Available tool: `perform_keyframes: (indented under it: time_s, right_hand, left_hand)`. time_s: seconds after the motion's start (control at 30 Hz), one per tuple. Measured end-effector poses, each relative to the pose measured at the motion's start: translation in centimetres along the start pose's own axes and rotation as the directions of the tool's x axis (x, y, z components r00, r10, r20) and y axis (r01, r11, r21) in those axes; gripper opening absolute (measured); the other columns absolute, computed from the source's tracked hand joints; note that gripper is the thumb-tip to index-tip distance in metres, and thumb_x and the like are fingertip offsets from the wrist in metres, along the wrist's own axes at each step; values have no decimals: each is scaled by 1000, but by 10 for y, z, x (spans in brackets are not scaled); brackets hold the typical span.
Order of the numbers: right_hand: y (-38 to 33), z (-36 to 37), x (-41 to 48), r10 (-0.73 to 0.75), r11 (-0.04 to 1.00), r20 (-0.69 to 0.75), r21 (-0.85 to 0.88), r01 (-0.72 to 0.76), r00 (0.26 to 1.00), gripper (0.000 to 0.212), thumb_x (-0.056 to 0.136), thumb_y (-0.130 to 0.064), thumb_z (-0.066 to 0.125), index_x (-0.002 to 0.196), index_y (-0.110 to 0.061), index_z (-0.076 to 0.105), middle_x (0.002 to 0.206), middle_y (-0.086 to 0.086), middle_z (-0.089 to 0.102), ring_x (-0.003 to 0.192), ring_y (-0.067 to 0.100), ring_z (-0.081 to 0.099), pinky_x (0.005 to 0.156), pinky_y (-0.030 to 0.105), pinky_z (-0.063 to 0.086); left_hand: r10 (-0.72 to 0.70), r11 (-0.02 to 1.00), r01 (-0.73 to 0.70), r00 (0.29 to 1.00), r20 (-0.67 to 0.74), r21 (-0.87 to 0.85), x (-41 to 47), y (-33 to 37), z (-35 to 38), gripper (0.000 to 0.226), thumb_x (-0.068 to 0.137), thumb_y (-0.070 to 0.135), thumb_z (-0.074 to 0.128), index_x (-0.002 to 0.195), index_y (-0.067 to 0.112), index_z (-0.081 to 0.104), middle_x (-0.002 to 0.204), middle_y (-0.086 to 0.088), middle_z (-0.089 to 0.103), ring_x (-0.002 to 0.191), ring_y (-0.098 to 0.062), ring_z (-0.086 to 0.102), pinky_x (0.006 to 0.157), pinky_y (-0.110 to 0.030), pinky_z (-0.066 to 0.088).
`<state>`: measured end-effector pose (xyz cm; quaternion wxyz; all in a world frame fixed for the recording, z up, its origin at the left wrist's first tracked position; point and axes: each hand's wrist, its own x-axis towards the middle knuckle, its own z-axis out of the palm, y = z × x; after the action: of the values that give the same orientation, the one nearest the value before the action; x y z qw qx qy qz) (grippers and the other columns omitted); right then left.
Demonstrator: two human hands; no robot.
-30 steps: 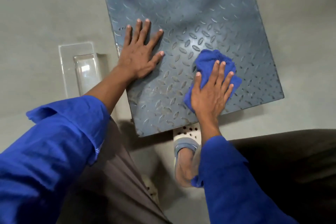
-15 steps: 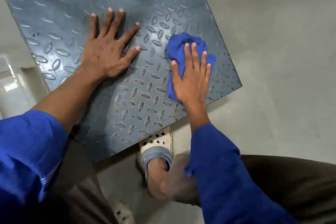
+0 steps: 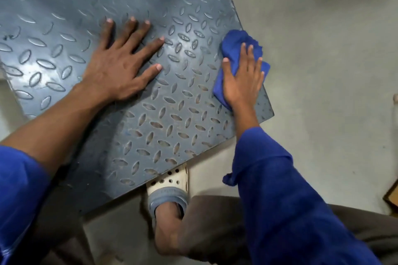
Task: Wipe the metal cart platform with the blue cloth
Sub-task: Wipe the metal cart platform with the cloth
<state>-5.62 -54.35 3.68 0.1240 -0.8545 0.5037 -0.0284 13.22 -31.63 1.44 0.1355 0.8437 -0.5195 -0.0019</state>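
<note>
My left hand lies flat on the metal cart platform at centre left of the frame, fingers spread. My right hand presses straight fingers onto the bunched blue cloth, which sits at the platform's right edge, centre right of the frame. The platform is dark grey tread plate with raised oval studs and fills the upper left. Its corner ends just below my right wrist, and its near edge runs down-left over my pale clog. Grey concrete floor spreads across the right side.
</note>
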Motion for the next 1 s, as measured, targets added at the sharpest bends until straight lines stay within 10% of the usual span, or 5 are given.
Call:
perform_keyframes:
  time_s: [0.27,0.5,0.67,0.87,1.0]
  right_hand:
    - [-60,28,-100,-419,906,71,-30,422,905,70,109,-62,33,172,-34,18,180,-13,10,168,20,-3,137,47,0]
    - [-27,17,-45,103,991,-54,93,-97,993,71,111,-60,30,173,-30,12,181,-7,5,168,27,-4,136,55,3]
    - [-34,32,-110,-96,995,-35,25,97,995,72,109,-60,35,172,-32,16,181,-10,9,169,25,-2,135,46,-1]
    - [-50,5,52,89,996,79,11,-90,993,73,112,-58,32,173,-29,5,182,-5,-3,168,31,-7,135,52,-4]
    - [-121,25,20,-199,980,115,27,197,973,71,112,-58,31,173,-29,9,182,-5,1,168,31,-5,135,54,0]
  left_hand:
    - [-10,1000,9,999,-37,-15,3,1,-1,69,108,59,25,168,27,37,177,-13,29,164,-36,24,132,-64,7]
    - [-10,1000,9,1000,17,21,-2,2,-5,70,110,62,14,171,30,25,179,-11,21,167,-33,15,133,-61,2]
    - [-27,1000,27,997,67,10,-1,3,-12,72,108,63,13,171,30,24,180,-11,20,167,-32,13,134,-60,-1]
    - [-27,1000,26,997,71,10,-12,1,-13,70,110,62,12,172,31,22,181,-9,16,168,-29,11,135,-57,-3]
    - [-47,999,48,997,55,-15,-22,-8,-24,63,112,55,18,170,36,29,180,-7,21,167,-30,18,135,-52,4]
